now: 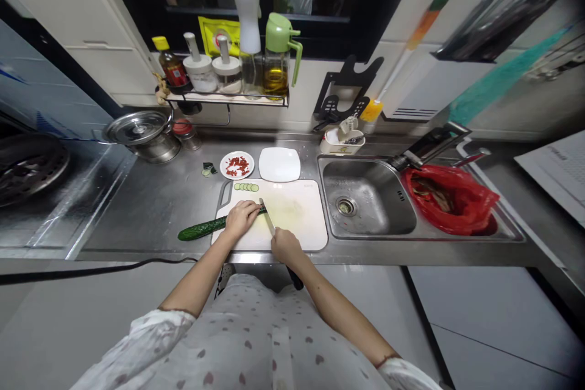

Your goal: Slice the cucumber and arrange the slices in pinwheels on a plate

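On the worktop [132, 207], open left of the cutting board [311, 210] but tight at the front edge, the cucumber [201, 230] projects past the board's left edge and, being round, could roll and deflect the knife [269, 219], clasped by the right hand [286, 245], into the left hand [242, 218] pinching the cucumber.

The left forearm [198, 280] slants up and inward from the lower left, and the right forearm [342, 311] mirrors it from the lower right. Both are bare up to the gathered sleeves [171, 320] near the elbows. The left hand [242, 217] lies back upward, its fingers bunched together, bent and pointing toward the right side. The right hand [286, 246] is curled into a firm grip (its fingertips are mostly hidden) and sits closer to the torso [247, 329]. The two hands are near each other but apart.
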### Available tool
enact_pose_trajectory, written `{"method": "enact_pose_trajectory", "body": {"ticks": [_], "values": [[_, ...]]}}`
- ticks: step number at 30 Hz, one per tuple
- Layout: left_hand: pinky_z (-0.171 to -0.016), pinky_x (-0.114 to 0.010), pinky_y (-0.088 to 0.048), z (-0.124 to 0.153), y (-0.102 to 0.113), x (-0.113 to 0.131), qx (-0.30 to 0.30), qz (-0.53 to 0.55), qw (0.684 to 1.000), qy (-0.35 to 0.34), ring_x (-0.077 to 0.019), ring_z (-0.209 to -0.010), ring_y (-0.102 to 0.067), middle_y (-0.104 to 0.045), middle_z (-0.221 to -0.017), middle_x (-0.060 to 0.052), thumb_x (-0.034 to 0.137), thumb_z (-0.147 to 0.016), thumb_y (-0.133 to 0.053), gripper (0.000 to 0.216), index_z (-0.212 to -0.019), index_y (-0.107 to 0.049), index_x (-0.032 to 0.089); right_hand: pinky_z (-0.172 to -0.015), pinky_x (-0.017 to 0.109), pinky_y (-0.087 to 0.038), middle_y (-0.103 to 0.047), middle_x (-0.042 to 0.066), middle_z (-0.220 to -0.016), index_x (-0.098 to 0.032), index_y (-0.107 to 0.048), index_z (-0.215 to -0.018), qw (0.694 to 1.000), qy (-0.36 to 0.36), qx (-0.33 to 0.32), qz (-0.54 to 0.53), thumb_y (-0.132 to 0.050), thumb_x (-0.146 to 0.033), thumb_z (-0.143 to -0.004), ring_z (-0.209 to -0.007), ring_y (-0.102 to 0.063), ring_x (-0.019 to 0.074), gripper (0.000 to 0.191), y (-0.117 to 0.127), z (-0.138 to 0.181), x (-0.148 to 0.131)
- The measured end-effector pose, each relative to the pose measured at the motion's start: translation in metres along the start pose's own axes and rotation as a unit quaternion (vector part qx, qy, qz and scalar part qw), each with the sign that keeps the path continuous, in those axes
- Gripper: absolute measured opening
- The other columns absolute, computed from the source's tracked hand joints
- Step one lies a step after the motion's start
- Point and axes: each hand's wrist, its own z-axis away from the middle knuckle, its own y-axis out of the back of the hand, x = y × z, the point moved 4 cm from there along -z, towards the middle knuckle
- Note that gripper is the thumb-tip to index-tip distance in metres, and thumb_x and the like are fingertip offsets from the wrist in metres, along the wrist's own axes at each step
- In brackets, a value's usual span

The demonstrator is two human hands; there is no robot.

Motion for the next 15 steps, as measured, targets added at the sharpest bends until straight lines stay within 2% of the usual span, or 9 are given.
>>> {"method": "enact_pose_trajectory", "body": {"ticks": [6, 15], "values": [[-0.085, -0.033, -0.047, 0.0, 0.0, 0.0, 0.004, -0.001, 1.0, -0.002, -0.0197, -0.098, -0.057, -0.068, -0.104, -0.004, 0.034, -0.094, -0.048, 0.027, -0.107, -0.071, 0.028, -0.078, 0.03, -0.045, -0.069, 0.017, -0.105, -0.011, -0.061, -0.111, 1.0, 0.003, -0.005, 0.007, -0.038, -0.014, -0.091, -0.101, -0.065, 0.0251, 0.031, -0.001, 0.001, 0.001], [-0.086, -0.033, -0.047, 0.0, -0.002, -0.001, -0.001, 0.0, 1.0, -0.006, -0.0195, -0.098, -0.057, -0.067, -0.105, -0.004, 0.034, -0.094, -0.048, 0.027, -0.108, -0.071, 0.028, -0.079, 0.031, -0.046, -0.069, 0.019, -0.105, -0.011, -0.062, -0.114, 1.0, 0.001, -0.004, 0.001, -0.041, -0.014, -0.09, -0.103, -0.065, 0.0262, 0.032, 0.004, -0.015, -0.008]]}}
